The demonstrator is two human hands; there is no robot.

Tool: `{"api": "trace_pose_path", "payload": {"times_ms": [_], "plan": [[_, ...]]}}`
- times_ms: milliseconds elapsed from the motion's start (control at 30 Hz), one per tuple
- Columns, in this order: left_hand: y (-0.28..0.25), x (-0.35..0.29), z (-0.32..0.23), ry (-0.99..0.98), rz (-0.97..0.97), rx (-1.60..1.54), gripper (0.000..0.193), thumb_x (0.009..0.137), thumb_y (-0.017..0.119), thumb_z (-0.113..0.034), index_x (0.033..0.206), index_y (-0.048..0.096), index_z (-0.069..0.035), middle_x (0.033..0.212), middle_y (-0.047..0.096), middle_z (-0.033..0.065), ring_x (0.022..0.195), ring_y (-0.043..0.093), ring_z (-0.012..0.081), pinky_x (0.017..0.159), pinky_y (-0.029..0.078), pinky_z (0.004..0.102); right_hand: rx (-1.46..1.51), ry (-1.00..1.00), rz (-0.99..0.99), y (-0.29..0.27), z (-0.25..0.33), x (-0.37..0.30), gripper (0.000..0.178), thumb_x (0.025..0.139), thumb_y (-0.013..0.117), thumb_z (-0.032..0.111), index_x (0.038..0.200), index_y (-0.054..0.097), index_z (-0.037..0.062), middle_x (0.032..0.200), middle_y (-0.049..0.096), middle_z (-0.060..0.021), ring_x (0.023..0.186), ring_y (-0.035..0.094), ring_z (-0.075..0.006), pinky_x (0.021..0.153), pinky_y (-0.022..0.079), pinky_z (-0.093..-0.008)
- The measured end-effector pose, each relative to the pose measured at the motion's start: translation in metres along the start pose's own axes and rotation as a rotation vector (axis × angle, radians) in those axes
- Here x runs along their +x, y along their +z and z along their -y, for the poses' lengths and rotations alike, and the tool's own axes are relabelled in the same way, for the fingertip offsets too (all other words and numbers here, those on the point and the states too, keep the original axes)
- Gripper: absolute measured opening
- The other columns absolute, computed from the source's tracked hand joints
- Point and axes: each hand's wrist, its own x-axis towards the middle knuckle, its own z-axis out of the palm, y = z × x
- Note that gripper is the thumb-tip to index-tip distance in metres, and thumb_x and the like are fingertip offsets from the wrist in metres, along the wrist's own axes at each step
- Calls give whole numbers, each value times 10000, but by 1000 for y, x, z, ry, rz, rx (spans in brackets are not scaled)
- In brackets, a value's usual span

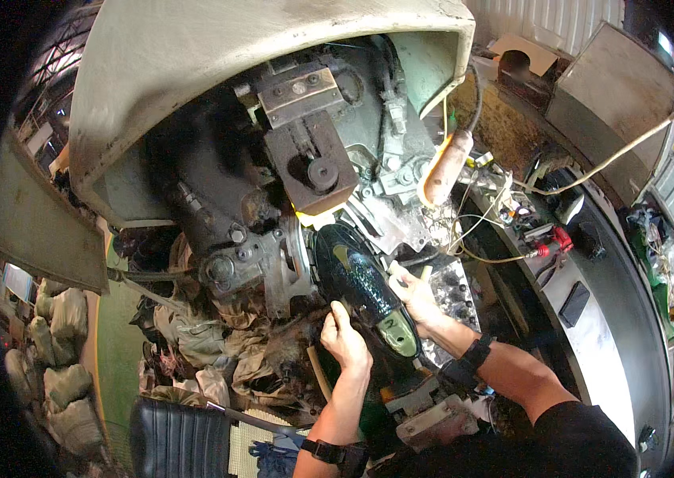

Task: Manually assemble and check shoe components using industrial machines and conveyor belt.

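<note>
Between my hands, below the machine's block-shaped metal head (309, 151), is a long, rounded, shoe-sole-shaped piece (361, 279). It is dark and glossy, with a pale green near end, and its far end reaches under the block. My left hand (345, 341) is closed at its left edge, thumb up, the other fingers partly hidden. On the opposite edge my right hand (418, 301) grips it, with something pale at the fingertips that I cannot make out.
A curved cream machine hood (273, 32) arches over the work. A lamp (446, 169) hangs at the right, near loose wires. Pliers (550, 269) and a black rectangular object (574, 304) lie on the right-hand bench (604, 342). Crumpled cloths (201, 334) and a black chair (180, 438) are at left.
</note>
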Motion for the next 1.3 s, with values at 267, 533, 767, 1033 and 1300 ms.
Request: {"api": "trace_pose_path", "payload": {"times_ms": [267, 533, 767, 1033, 1300], "plan": [[32, -8, -13, -200, -235, -297, 413, 1019, 555, -352, 918, 654, 36, 902, 661, 46, 758, 558, 132, 703, 480, 303, 14, -44, 27, -4, -11, 0, 677, 969, 607, 337, 1462, 362, -56, 1473, 492, -117, 1417, 340, -106, 1043, -363, -487], [32, -8, -5, -55, -253, -13, 428, 1033, 526, -347, 869, 644, 30, 824, 641, 44, 730, 536, 122, 686, 461, 299, 232, -5, 18, -8, -15, -1, 629, 980, 620, 222, 1478, 337, -37, 1135, 685, 2, 1137, 545, -13, 1160, -170, -413], [28, -7, -1, 77, -283, 75, 436, 1044, 513, -265, 706, 510, 9, 636, 473, 1, 614, 373, 112, 579, 359, 325, 217, 78, -7, -1, -2, -5, 703, 948, 689, 222, 1484, 322, -45, 1191, 651, -63, 979, 614, -92, 904, 489, -256], [26, -7, -6, -12, -278, -2, 416, 1041, 529, -280, 714, 546, -24, 663, 507, -41, 627, 399, 77, 575, 370, 280, 186, 91, -73, 3, 1, -14, 648, 979, 642, 200, 1481, 312, -44, 1109, 676, -74, 912, 624, -79, 838, 502, -232], [20, 1, 10, 8, -264, -79, 421, 1040, 538, -299, 693, 534, -60, 685, 501, -71, 641, 408, 48, 569, 361, 257, 162, 23, -77, 6, -12, -10, 521, 1004, 591, 148, 1438, 369, -36, 1016, 690, -70, 845, 644, -92, 779, 530, -239]]}}
